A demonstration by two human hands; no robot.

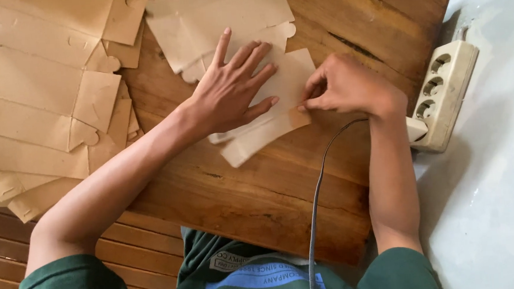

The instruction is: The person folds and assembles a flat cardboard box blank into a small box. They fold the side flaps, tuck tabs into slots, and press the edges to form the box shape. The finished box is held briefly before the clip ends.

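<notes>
kraft-paper blank (280,87), die-cut and partly folded, lies flat near the middle of the wooden board (259,191), directly under both hands. left hand (231,90): palm down, fingers spread, pressing the sheet against the wood; it grips nothing. right hand (348,87): fingertips drawn together at the sheet's right edge, pinching or creasing a flap there; whether paper sits between the fingers cannot be told. lower flap (257,140) of the blank already folded over, forming a doubled strip that juts out below the left palm, so the folding appears begun but not finished: the piece is flat and has no box or bag shape yet. beyond the hands, a second blank (215,17) of the same paper lies unfolded at the board's far edge. to the left, a loose stack of flat blanks (38,103) with tabs and slots spreads over the board's corner and onto the slatted wood below; judged from this, many pieces remain unworked. at right, a white power strip (445,93) rests on a pale surface, a grey cable (317,200) running from it across the board toward the person's green sleeves.
</notes>
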